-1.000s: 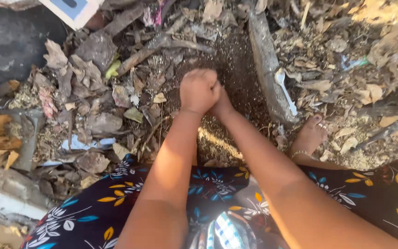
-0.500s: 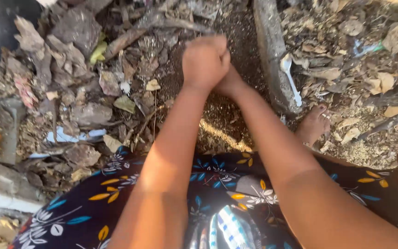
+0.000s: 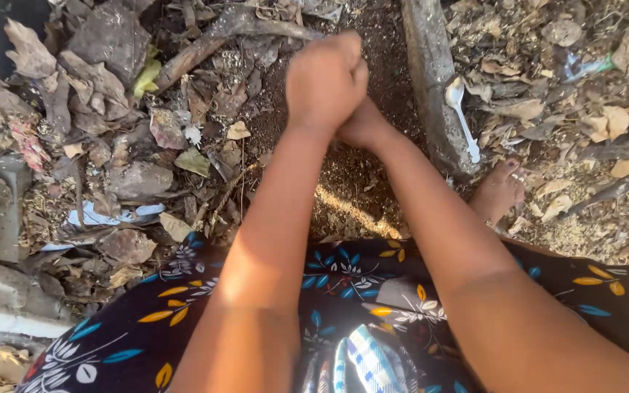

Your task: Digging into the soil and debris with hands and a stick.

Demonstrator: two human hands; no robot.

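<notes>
Both arms reach out over a patch of dark soil point(image 3: 343, 175). The left hand point(image 3: 325, 80) is curled into a tight fist, and the right hand point(image 3: 362, 127) presses against it from below, mostly hidden; whether either holds anything cannot be seen. Dry leaves point(image 3: 103, 131) lie left, a white plastic spoon point(image 3: 461, 116) on a grey stone edge point(image 3: 431, 80) right.

Outdoor ground point(image 3: 358, 182) of dark loose soil, sunlit in patches. Dry leaves point(image 3: 111, 80) and twigs cover its left and right edges. Grey log point(image 3: 431, 80) lies along the right; concrete slab point(image 3: 9, 298) at lower left
</notes>
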